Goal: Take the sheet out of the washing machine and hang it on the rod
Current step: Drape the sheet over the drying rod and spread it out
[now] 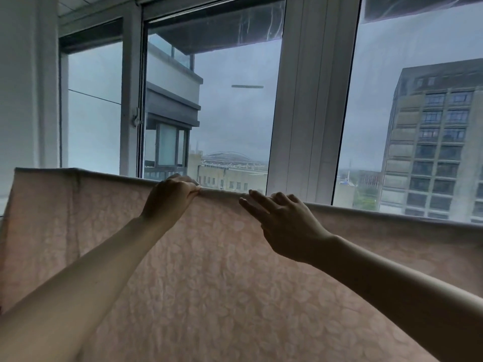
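A pale pink sheet [209, 270] with a leaf pattern hangs draped over the rod, filling the lower half of the head view. The rod itself is hidden under the sheet's top fold [366, 209], which runs from upper left down to the right. My left hand [172, 195] grips the fold near its middle, fingers curled over the top. My right hand [282, 218] is just to its right, fingers straight and spread, touching the sheet right below the fold. The washing machine is out of view.
Large windows with white frames [308, 100] stand close behind the sheet. A window handle [136, 120] sits on the left frame. Outside are grey sky and tall buildings [431, 142]. A white wall [18, 87] is at the left.
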A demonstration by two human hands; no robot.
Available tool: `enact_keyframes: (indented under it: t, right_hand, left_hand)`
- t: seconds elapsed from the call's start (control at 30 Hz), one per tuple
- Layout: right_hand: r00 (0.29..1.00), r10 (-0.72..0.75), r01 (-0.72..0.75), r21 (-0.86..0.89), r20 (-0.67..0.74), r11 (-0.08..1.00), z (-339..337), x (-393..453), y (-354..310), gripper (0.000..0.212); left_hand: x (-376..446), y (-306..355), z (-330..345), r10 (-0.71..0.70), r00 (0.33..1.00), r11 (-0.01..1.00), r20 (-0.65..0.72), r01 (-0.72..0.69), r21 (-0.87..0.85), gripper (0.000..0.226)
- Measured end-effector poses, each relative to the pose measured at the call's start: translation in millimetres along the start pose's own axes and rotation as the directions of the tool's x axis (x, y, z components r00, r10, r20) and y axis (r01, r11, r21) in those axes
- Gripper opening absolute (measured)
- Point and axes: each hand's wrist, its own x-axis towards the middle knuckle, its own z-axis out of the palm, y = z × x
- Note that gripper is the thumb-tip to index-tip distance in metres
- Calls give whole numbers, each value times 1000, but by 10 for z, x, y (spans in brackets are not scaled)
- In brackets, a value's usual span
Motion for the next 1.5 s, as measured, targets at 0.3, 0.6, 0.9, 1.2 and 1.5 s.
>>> enact_keyframes:
  t: [0.3, 0.6, 0.9, 1.2, 1.5]
  right_hand:
    - [1000, 0, 0, 7, 7, 1000, 70, 192, -234, 72]
    - [999, -40, 40, 27, -5, 999, -40, 237, -322, 73]
    - [998, 22, -21, -13, 56, 1000, -32, 289, -382, 62]
    - [990, 31, -35, 22, 137, 999, 94, 833, -657, 66]
    - [997, 79, -78, -43, 15, 996, 309, 967, -836, 80]
  left_hand:
    - [-143, -194, 139, 85, 996, 995, 17, -84, -46, 12]
    - [-449, -335, 284, 159, 987, 987, 23, -159, -25, 18]
    - [-407, -517, 227, 131, 988, 991, 80, -129, -29, 9]
    - [-419, -547, 339, 180, 983, 984, 26, -180, 8, 21]
    - [-342, -1000, 341, 83, 996, 992, 13, -81, -97, 52]
